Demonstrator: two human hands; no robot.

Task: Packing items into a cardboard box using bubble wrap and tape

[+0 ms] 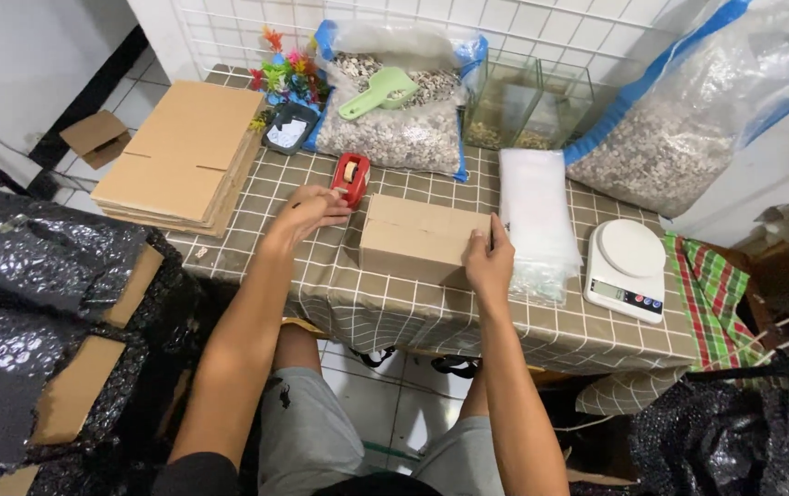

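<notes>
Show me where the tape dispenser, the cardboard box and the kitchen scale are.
tape dispenser (351,177), head view, on its red body.
cardboard box (417,241), head view, on its top face.
kitchen scale (630,248), head view, on its round white platform.

The large gravel bag (698,119) is cut off at the top edge.

Both bare forearms reach forward over the cardboard box (422,241). The left hand (307,209) curls at its far-left corner; the right hand (489,260) presses flat against its right end.
</notes>
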